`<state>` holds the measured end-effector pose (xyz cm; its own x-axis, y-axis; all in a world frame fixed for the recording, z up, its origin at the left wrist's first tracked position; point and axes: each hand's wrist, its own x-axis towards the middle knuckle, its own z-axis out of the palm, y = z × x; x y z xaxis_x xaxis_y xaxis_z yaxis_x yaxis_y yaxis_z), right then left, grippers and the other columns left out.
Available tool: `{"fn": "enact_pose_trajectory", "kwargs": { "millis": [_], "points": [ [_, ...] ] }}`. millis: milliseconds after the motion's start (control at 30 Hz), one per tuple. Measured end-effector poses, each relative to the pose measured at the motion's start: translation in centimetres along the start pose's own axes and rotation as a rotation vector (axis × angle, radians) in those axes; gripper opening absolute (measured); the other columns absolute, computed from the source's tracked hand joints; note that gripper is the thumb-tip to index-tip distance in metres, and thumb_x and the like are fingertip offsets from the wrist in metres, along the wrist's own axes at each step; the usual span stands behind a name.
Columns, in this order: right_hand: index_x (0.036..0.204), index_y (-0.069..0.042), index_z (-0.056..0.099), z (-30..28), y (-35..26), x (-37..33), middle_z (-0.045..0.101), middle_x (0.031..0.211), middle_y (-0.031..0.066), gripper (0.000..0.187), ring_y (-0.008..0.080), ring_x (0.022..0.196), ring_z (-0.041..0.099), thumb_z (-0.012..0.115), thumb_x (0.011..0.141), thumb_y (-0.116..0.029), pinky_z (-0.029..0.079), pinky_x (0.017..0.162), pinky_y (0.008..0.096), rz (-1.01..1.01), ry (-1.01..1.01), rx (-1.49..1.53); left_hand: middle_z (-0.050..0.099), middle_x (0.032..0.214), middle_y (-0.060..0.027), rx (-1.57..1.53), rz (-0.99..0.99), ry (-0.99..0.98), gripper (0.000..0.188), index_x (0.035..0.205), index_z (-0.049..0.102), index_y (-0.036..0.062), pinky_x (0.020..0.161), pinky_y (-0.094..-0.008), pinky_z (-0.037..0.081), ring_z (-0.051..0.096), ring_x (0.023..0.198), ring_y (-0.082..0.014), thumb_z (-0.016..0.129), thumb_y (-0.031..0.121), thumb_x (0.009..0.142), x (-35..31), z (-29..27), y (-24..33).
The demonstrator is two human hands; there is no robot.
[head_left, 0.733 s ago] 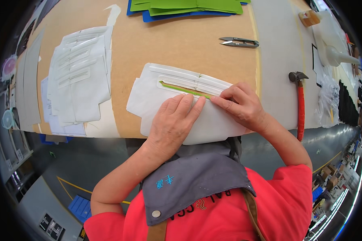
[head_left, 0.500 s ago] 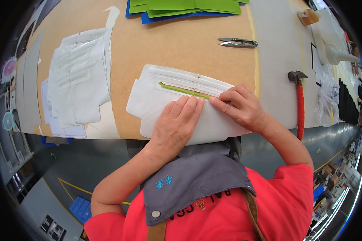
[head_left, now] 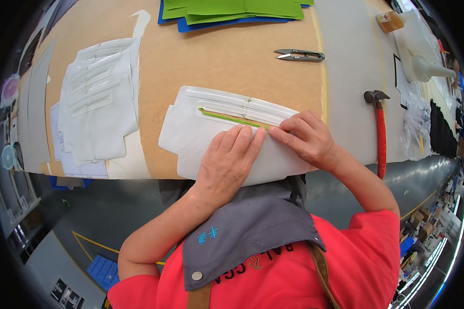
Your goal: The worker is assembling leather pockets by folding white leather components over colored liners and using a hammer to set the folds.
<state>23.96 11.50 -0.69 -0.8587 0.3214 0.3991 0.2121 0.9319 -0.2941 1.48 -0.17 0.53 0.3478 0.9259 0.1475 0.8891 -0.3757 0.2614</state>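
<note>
A white sheet-like panel [head_left: 191, 134] with a long slot lies at the table's near edge, its right part beneath my hands. Bright green material [head_left: 221, 116] shows along the slot's lower edge. My left hand [head_left: 224, 162] rests flat on the panel, fingers stretched, fingertips at that edge. Close beside them, my right hand [head_left: 309, 141] has curled fingers, with thumb and forefinger pressed together on the edge at the slot's right end. The fingers hide that end of the slot.
Similar white panels [head_left: 105, 123] are stacked at left. Green sheets [head_left: 227, 11] over blue ones [head_left: 191, 26] lie at the far side. Thread snips [head_left: 300, 55] and a red-handled hammer [head_left: 380, 134] lie to the right, with an amber-coloured bottle [head_left: 390, 21] and clear plastic bag [head_left: 416, 126] beyond.
Both hands have crept slightly to the right along the slot's lower edge. The whole view has shifted a little; the panel stays in place on the table.
</note>
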Motion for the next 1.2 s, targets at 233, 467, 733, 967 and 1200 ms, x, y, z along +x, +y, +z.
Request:
{"fn": "enact_pose_trajectory", "kwargs": {
  "millis": [233,467,733,967,1200],
  "points": [
    [0.114,-0.004,0.071,0.2,0.1,-0.8,0.064,0.097,0.0041,0.039,0.0215,0.087,0.061,0.069,0.075,-0.009,0.049,0.073,0.0345,0.062,0.022,0.035,0.054,0.131,-0.0124,-0.002,0.011,-0.002,0.055,0.142,0.057,0.0046,0.103,-0.0396,0.046,0.054,0.124,-0.0276,0.06,0.01,0.088,0.2,0.3,0.8],
    [0.113,-0.004,0.071,0.0,0.1,-1.4,0.065,0.099,0.0045,0.038,0.0223,0.088,0.06,0.069,0.075,-0.007,0.05,0.073,0.0355,0.069,0.012,0.047,0.052,0.132,-0.0137,-0.03,-0.017,-0.005,0.055,0.143,0.055,0.0027,0.104,-0.0402,0.046,0.054,0.124,-0.0294,0.059,0.009,0.088,0.5,0.5,1.5],
    [0.11,-0.005,0.072,-0.6,-0.1,-1.7,0.064,0.098,0.0043,0.038,0.024,0.087,0.059,0.072,0.073,-0.005,0.051,0.074,0.0351,0.022,-0.012,0.012,0.052,0.132,-0.0143,-0.06,-0.018,0.001,0.056,0.142,0.054,-0.0012,0.105,-0.039,0.046,0.053,0.124,-0.0296,0.059,0.008,0.087,0.5,0.7,2.1],
    [0.114,-0.005,0.073,-0.7,-0.3,-2.2,0.064,0.098,0.0039,0.042,0.0239,0.088,0.06,0.072,0.071,-0.006,0.052,0.074,0.0344,0.113,0.037,0.061,0.052,0.132,-0.0143,-0.073,-0.008,-0.003,0.057,0.143,0.054,0.0003,0.106,-0.0393,0.046,0.053,0.124,-0.0301,0.06,0.008,0.087,0.7,0.7,2.7],
    [0.114,-0.006,0.073,-0.7,-0.1,-3.0,0.065,0.1,0.0035,0.046,0.0235,0.087,0.061,0.074,0.068,-0.005,0.053,0.075,0.0345,0.221,0.067,0.167,0.051,0.135,-0.014,-0.068,-0.007,-0.019,0.057,0.143,0.053,-0.0006,0.106,-0.0386,0.046,0.052,0.126,-0.0294,0.06,0.008,0.087,0.9,0.7,3.0]
  ]
}}
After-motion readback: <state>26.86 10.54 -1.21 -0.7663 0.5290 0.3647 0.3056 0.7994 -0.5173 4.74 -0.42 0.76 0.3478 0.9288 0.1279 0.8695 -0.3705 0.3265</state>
